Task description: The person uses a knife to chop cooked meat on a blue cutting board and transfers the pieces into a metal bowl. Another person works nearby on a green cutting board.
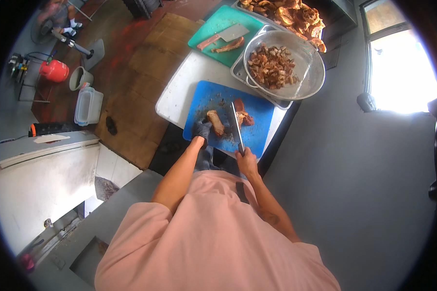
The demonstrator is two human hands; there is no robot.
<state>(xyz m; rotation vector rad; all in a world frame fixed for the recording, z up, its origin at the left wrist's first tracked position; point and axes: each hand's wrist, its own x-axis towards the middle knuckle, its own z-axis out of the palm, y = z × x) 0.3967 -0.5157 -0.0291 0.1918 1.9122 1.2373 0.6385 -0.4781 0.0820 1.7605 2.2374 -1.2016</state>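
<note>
My right hand [246, 160] is closed round the dark handle of a long-bladed kitchen knife [236, 123]. Its blade points away from me over a blue cutting board [200, 98]. Reddish-brown meat pieces [241, 112] lie just right of the blade. My left hand [201, 130], in a dark glove, is at the board's left edge, beside a longer piece of meat [215, 123]; whether the fingers grip it cannot be made out. Beyond the board, a large round metal pan [313, 83] with a handle holds cut meat chunks [271, 67].
A cleaver [224, 36] and a piece of meat [229, 45] lie on a green board [211, 27]. Behind stands a tray heaped with meat [295, 16]. The white table [174, 92] adjoins a grey wall [349, 152] at right. A person [60, 18] is at far left.
</note>
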